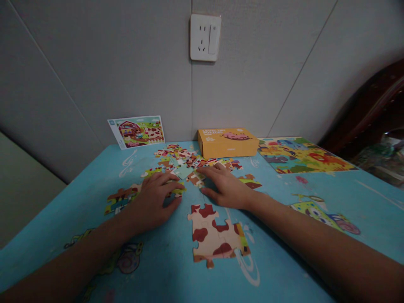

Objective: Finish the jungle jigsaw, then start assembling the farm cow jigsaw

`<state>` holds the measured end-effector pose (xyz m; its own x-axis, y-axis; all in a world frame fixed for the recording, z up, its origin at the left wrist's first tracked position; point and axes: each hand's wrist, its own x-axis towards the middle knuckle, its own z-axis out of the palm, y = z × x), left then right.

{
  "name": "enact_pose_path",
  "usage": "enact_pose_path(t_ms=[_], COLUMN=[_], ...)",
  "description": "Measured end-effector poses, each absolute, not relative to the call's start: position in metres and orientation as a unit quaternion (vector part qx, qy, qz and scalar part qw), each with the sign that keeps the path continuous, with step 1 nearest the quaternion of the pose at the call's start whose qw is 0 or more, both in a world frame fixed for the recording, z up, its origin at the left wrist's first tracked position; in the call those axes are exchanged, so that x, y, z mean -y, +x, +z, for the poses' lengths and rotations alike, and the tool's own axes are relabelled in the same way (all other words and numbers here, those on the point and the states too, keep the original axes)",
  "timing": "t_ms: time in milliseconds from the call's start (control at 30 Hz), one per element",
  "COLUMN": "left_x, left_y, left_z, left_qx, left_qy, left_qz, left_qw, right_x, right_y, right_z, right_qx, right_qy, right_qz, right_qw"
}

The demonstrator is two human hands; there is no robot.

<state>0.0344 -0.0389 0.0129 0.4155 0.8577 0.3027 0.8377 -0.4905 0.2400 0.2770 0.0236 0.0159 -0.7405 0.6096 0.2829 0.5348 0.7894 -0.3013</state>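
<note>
My left hand (159,198) rests palm down over a few puzzle pieces, its fingers and thumb apart. Green-and-yellow pieces (177,191) show beneath its fingertips. My right hand (225,185) reaches to the edge of the loose pile (179,155), its fingers stretched out and its thumb apart. A brown-and-pink piece (196,179) lies right at those fingertips; whether they press on it I cannot tell. Between my forearms lies a joined cow-patch section (217,233), white with red-brown spots. Another joined section (121,200) lies partly hidden behind my left hand.
Against the wall lean a farm picture card (142,131) and an orange puzzle box (229,143). An animal puzzle picture (303,155) lies at the back right. A brown-and-green piece (251,182) sits beyond my right wrist. The blue tablecloth (164,265) has printed cartoon figures.
</note>
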Motion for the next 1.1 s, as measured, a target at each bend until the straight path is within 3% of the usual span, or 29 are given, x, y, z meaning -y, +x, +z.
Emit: enact_pose_path(t_ms=[367,1100], left_x=[0.0448,0.0462], left_y=[0.0324,0.0328], left_z=[0.0153,0.0166], left_qx=[-0.471,-0.468], left_qy=[0.868,0.870], left_qz=[0.143,0.127], left_qw=[0.067,0.094], right_x=[-0.0278,-0.0300], right_y=[0.2753,0.2745], right_z=[0.0124,0.0155], right_qx=[0.938,0.937], right_qy=[-0.310,-0.291], right_qz=[0.085,0.079], right_qw=[0.131,0.175])
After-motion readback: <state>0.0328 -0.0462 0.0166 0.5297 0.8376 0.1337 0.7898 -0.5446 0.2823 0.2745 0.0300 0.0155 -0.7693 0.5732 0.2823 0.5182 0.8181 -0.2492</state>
